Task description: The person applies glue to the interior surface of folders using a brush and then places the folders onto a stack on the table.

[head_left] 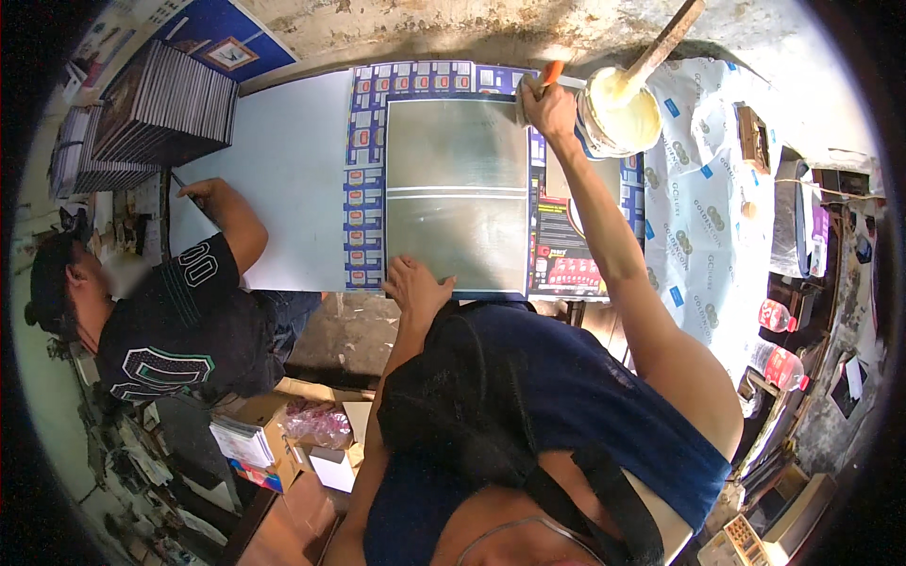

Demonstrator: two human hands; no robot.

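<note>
A grey sheet with a dark blue border (458, 236) lies on the table in front of me. Two pale strips cross it, and its surface has a wet-looking sheen. At its near left corner, my left hand (418, 286) rests with fingers spread, holding nothing. My right hand (550, 106) is closed around a brush with an orange handle (552, 70), at the sheet's far right corner. The brush's working end is mostly hidden by the hand. Just right of that hand stands a bucket of cream-coloured paste (634, 124), with a paste-smeared wooden stick (665, 42) leaning out of it.
Printed paper sheets (365, 222) lie beneath the grey sheet. At left, a co-worker (179, 311) reaches over a pale board (293, 179), beside stacked dark panels (175, 104). Printed wrapping (694, 217) covers the right side. Bottles (781, 366) and boxes (269, 429) stand lower down.
</note>
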